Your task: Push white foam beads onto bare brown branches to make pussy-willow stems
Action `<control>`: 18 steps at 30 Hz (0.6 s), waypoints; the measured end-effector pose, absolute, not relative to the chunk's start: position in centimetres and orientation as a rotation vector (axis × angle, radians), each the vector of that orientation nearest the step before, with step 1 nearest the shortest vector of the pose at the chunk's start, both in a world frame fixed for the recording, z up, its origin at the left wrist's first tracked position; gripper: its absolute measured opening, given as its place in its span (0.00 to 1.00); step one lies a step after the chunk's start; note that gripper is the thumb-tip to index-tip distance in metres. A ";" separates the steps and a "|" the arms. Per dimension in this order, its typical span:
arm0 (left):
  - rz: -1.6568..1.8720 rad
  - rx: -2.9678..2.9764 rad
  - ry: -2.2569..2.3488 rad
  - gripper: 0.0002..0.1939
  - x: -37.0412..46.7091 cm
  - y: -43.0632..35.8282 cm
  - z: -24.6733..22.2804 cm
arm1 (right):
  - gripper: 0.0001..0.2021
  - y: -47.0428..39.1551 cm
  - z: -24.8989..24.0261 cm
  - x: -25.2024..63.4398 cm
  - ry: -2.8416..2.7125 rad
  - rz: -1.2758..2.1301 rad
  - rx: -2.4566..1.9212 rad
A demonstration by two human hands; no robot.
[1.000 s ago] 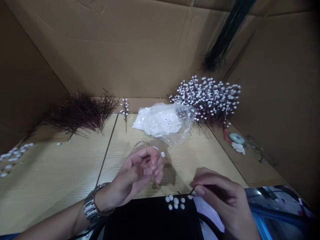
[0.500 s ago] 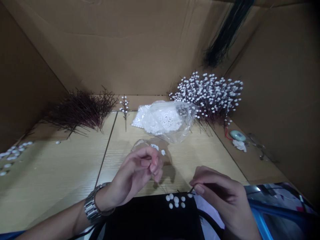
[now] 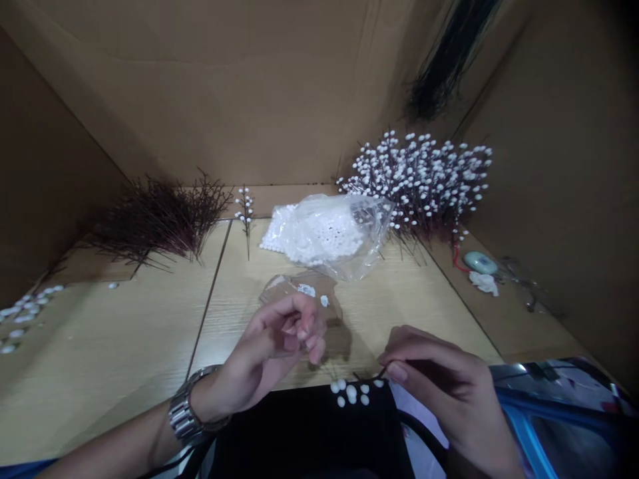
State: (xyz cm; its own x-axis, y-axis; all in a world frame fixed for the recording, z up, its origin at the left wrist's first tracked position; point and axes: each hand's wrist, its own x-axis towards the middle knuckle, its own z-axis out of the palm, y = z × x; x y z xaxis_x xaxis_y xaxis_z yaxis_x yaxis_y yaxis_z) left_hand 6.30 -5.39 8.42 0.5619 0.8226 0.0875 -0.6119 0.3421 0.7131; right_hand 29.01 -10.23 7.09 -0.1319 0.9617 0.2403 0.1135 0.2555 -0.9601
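Observation:
My right hand [image 3: 434,379] pinches the thin dark stem of an artificial berry sprig [image 3: 351,392] between thumb and forefinger. White berries on the sprig show against black cloth below the table's front edge. To the left, my left hand [image 3: 279,346] is raised with its fingers curled in and the tips close together. Whether something small sits between those fingertips I cannot make out. Just beyond it lies a flat clear plastic piece [image 3: 279,289] with white glue-like blobs [image 3: 306,290] on it.
A clear bag of white balls [image 3: 324,233] lies mid-table. Bare brown stems [image 3: 164,216] are heaped left, a finished-looking berry sprig [image 3: 245,209] stands apart, and a pile of berry sprigs [image 3: 424,176] fills the back right. Near the right cardboard wall is a pale green oval object [image 3: 480,262].
The view has shifted slightly. Both hands keep nearly the same pose, and the berry sprig stays in my right hand.

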 end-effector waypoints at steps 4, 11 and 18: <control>0.947 0.738 0.331 0.03 6.7 -5.2 8.6 | 0.05 -10.0 7.0 29.1 -1.486 1.037 -1.045; 0.961 0.753 0.335 0.05 7.1 -5.0 8.4 | 0.05 -9.9 6.8 29.3 -1.485 1.043 -1.052; 0.942 0.755 0.328 0.07 6.9 -4.8 7.9 | 0.05 -9.7 6.6 29.4 -1.461 1.072 -1.057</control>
